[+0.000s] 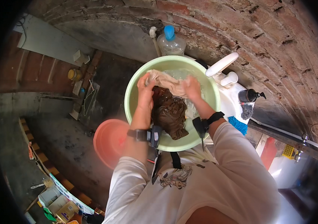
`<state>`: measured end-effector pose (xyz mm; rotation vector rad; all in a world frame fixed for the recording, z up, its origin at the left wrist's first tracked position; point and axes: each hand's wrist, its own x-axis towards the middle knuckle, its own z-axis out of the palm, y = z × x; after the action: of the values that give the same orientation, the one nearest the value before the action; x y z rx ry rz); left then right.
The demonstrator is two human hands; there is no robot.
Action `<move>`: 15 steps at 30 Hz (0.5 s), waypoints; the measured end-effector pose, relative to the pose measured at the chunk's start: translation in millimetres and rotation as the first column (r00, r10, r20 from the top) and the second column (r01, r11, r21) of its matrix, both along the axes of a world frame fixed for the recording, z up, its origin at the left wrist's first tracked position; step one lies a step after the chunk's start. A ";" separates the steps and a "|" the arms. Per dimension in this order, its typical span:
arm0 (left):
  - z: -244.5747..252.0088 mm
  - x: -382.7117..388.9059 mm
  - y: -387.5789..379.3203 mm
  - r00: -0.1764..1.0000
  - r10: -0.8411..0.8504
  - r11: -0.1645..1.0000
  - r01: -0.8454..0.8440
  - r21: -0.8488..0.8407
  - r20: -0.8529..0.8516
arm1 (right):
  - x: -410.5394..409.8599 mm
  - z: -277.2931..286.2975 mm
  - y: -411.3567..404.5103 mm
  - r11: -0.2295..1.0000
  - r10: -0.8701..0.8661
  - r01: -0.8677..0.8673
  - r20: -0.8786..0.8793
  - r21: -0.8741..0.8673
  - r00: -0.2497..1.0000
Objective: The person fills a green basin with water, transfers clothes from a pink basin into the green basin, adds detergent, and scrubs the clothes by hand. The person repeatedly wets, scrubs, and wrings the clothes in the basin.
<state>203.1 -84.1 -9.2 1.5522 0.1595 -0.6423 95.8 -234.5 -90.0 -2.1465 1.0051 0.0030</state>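
A pale green plastic basin [131, 106] holds water and wet laundry right in front of me. Across its far half stretches a beige wet cloth [166, 81]. My left hand [145, 88] grips the cloth's left end, near the basin's left wall. At the other end my right hand [192, 87] is blurred and closed on the same cloth. Below the beige cloth lies a bunched dark brown garment [171, 114], partly wet and shiny. Some whitish fabric [192, 109] shows at its right, half hidden under my right forearm.
The basin rests over a white sink [228, 99] with a white faucet [222, 67]. Beside the faucet are a black pump bottle [249, 95], a grey scrubber [247, 111] and a blue cloth [237, 125]. A clear jug with blue cap [171, 43] stands behind; a coral basin [110, 142] sits lower left.
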 end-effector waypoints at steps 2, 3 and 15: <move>-8.7 5.9 2.7 0.987 0.029 1.000 -0.030 -0.005 -0.160 | -7.5 -3.7 6.0 0.892 0.446 -0.452 -0.101 -0.034 0.889; -14.8 4.1 4.8 0.976 0.020 0.998 -0.032 -0.052 -0.215 | -7.3 -5.8 7.0 0.776 0.610 -0.614 -0.075 -0.141 0.789; -41.2 -6.8 -2.1 0.832 -0.038 0.841 -0.273 -0.468 -0.553 | 15.1 76.4 36.3 0.534 -0.193 -0.446 0.617 0.718 0.763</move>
<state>196.3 -86.2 -50.5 0.7784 0.4688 -0.9268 110.8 -198.2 -13.6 -1.1241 0.2656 -0.1354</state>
